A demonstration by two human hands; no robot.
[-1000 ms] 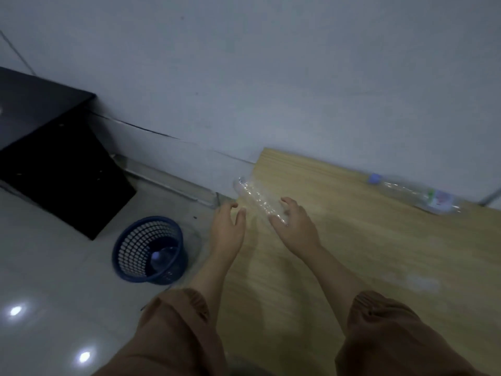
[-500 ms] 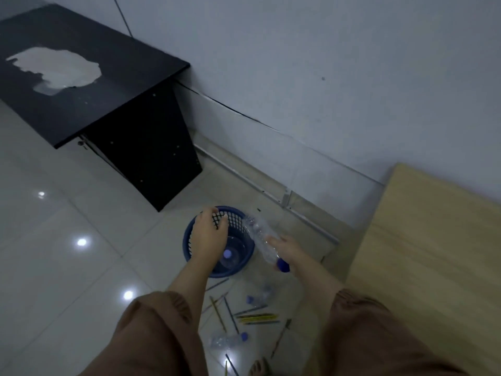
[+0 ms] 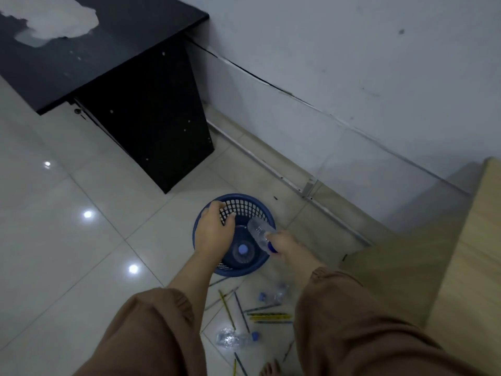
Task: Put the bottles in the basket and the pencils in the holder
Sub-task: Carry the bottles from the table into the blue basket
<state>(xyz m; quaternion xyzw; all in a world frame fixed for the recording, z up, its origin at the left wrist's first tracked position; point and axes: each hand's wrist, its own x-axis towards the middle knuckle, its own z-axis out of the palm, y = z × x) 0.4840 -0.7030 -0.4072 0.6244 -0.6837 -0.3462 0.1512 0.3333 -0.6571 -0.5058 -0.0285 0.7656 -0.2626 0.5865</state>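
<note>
A blue mesh basket (image 3: 244, 203) stands on the tiled floor with one blue-capped bottle (image 3: 243, 251) lying inside. My right hand (image 3: 284, 245) grips a clear plastic bottle (image 3: 259, 231) by its blue-capped end, its base pointing over the basket's opening. My left hand (image 3: 212, 227) hovers over the basket's left rim with fingers loosely curled, holding nothing. Two more clear bottles, one (image 3: 273, 294) near my right sleeve and one (image 3: 234, 339) lower down, lie on the floor. Several pencils (image 3: 268, 316) are scattered between them. No pencil holder is in view.
A black desk (image 3: 108, 63) stands at the upper left against the grey wall. A light wooden tabletop (image 3: 471, 267) fills the right edge. A bare toe (image 3: 269, 369) shows at the bottom. Glossy tiles stretch to the left.
The view swung from the wooden table down to the floor. My right hand carried the bottle from the table to above the basket, and my left hand moved over the rim.
</note>
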